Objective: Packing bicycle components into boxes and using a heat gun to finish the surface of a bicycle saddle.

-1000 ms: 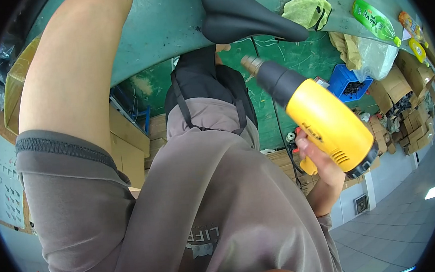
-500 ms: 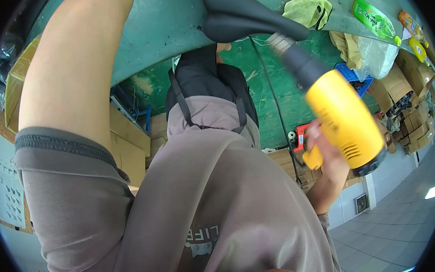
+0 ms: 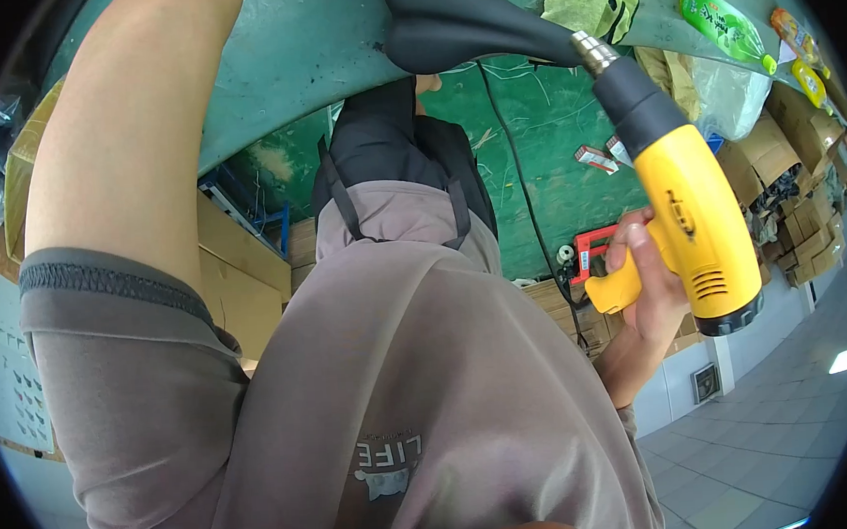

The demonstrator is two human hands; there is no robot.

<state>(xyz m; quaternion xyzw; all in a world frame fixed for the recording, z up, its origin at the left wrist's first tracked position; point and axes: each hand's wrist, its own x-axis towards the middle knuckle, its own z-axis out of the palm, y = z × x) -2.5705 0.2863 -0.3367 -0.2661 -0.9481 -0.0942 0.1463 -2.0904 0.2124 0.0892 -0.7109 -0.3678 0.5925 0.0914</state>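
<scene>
Green bench top (image 3: 304, 49) across the upper edge, scuffed, with dark specks. Green floor (image 3: 575, 197) below it, worn, scattered with thin pale strands. Left: large cardboard box (image 3: 236, 295) beside a blue metal frame (image 3: 284, 229); farther out, a white printed sheet (image 3: 10, 319) on a brown board. Right: heap of cardboard cartons (image 3: 807, 265), some open. Lower right: pale wall (image 3: 663, 405) with a square vent (image 3: 705, 381), then a grey panelled surface (image 3: 745, 448), probably ceiling, with a bright rectangular light (image 3: 844, 359). Edges bend; rim dark.
</scene>
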